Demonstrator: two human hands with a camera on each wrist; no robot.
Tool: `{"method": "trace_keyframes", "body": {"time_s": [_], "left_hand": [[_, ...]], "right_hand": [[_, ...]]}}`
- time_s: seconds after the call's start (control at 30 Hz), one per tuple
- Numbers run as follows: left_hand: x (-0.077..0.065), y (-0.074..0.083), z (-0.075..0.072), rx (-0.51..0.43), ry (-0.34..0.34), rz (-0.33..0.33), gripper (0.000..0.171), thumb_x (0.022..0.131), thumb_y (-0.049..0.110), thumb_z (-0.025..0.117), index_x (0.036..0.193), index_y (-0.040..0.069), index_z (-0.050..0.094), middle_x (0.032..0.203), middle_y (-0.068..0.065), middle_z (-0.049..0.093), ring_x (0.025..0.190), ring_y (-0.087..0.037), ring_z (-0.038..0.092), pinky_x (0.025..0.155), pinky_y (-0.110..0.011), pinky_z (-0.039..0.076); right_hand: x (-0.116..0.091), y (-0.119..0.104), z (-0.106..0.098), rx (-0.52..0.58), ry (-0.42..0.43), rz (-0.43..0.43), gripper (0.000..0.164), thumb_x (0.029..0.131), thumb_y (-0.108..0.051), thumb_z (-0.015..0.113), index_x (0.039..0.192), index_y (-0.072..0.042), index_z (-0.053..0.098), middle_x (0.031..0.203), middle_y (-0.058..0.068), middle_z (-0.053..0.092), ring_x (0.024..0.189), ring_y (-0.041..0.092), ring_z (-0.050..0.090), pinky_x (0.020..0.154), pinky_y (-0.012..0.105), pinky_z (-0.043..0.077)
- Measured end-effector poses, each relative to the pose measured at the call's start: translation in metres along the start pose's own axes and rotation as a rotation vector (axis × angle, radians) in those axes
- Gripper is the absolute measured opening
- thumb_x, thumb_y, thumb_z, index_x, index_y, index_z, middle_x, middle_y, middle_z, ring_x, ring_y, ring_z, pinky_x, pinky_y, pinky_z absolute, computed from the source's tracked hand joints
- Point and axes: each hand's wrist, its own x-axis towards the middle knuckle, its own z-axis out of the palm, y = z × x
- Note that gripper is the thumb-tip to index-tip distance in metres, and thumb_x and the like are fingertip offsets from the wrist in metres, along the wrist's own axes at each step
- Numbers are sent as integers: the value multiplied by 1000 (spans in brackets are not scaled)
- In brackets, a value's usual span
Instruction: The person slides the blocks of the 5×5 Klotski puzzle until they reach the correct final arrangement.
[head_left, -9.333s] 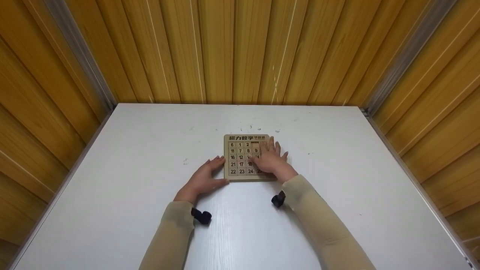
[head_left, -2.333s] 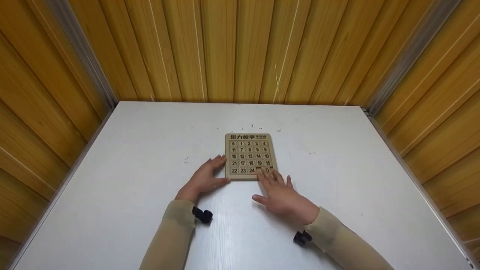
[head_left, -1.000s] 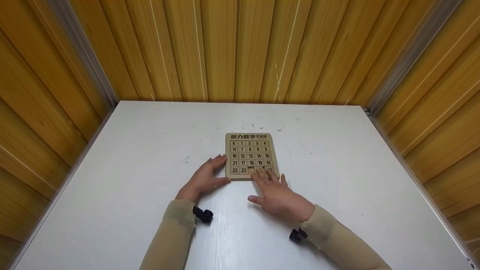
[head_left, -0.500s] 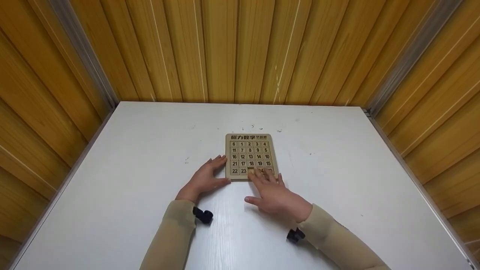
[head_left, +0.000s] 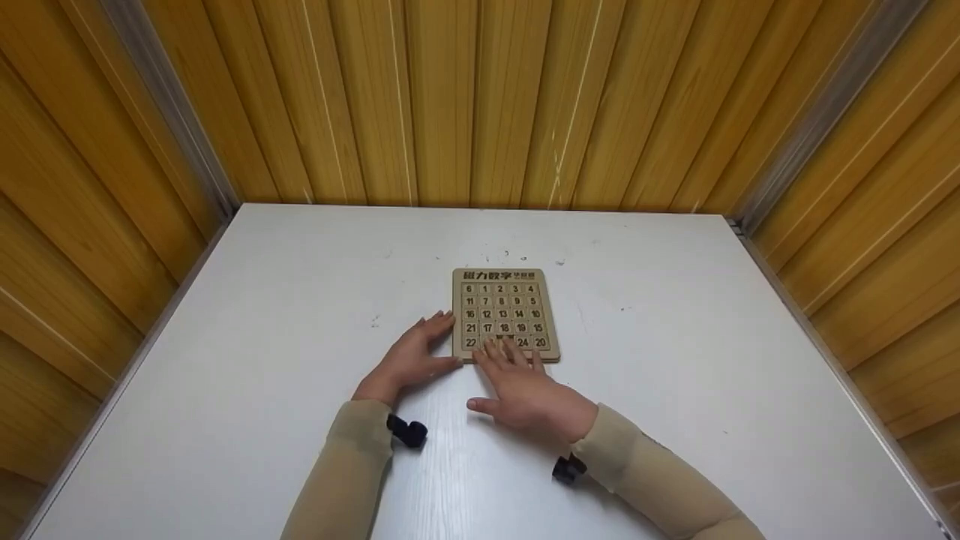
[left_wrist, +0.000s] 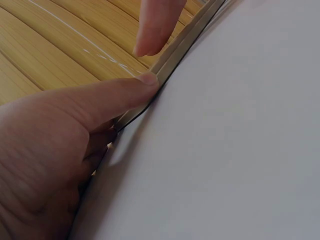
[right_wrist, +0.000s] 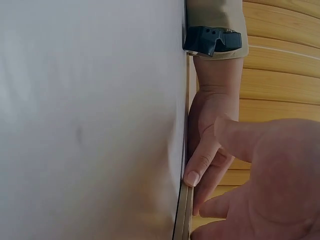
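Note:
A wooden sliding number puzzle [head_left: 498,275] lies flat on the white table in the head view, its rows of numbered tiles facing up. My left hand [head_left: 408,361] rests at its near-left corner, thumb against the front edge and fingers along the left side. The left wrist view shows that thumb [left_wrist: 125,95] straight on the puzzle's edge. My right hand [head_left: 525,394] reaches over the front edge with fingers extended, fingertips on the bottom row. They cover the tile right of the 22 tile [head_left: 470,343]; a dark gap shows by them, left of the 24 tile [head_left: 523,343].
The white table [head_left: 660,322] has small dark scuff marks beyond the puzzle. Yellow wood-look panels [head_left: 435,105] rise behind it and at both sides. A small black camera [head_left: 409,431] is strapped at each sleeve cuff.
The puzzle's gap has gone from the top row to the bottom row, then leftward. Tile 24 has slid right, beside 20. My right hand has shifted left; the left hand stays put.

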Motion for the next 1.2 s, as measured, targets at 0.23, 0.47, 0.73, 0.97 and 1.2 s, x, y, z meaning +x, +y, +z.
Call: {"method": "trace_keyframes", "body": {"time_s": [0.23, 0.47, 0.73, 0.97, 1.2], "left_hand": [[-1, 0, 0, -4, 1, -4, 81, 85, 30, 83, 156, 16, 46, 167, -7, 36, 158, -40, 24, 131, -56, 20], [0, 2, 1, 11, -14, -45, 83, 85, 33, 83, 157, 18, 44, 168, -3, 34, 159, -37, 22, 131, -55, 20], [1, 1, 0, 21, -15, -36, 83, 86, 33, 83, 157, 18, 44, 168, -4, 34, 158, -39, 24, 131, -55, 21], [0, 2, 1, 1, -14, -39, 82, 85, 33, 83, 157, 20, 44, 169, -3, 33, 159, -38, 22, 131, -56, 19], [-1, 2, 0, 8, -10, -19, 83, 85, 33, 83, 157, 20, 44, 168, -3, 33, 158, -39, 23, 131, -57, 19]], "right_hand": [[-2, 5, -1, -8, 0, 7, 90, 100, -64, 50, 167, -19, 10, 175, 6, -2, 161, 37, -6, 127, 69, -6], [-6, 13, -2, -20, 1, 19, 91, 100, -63, 51, 167, -19, 8, 175, 6, 0, 162, 38, -4, 127, 68, -5], [-13, 23, -6, -5, -4, 55, 91, 100, -64, 49, 167, -20, 7, 175, 1, -1, 162, 35, -9, 128, 67, -6], [-12, 19, -6, 43, 0, 59, 89, 100, -63, 51, 167, -23, 10, 175, 3, 0, 161, 34, -11, 128, 66, -8], [-3, 4, -5, 52, -6, 8, 89, 99, -63, 52, 167, -24, 9, 175, 2, -1, 161, 34, -11, 128, 66, -8]]}}
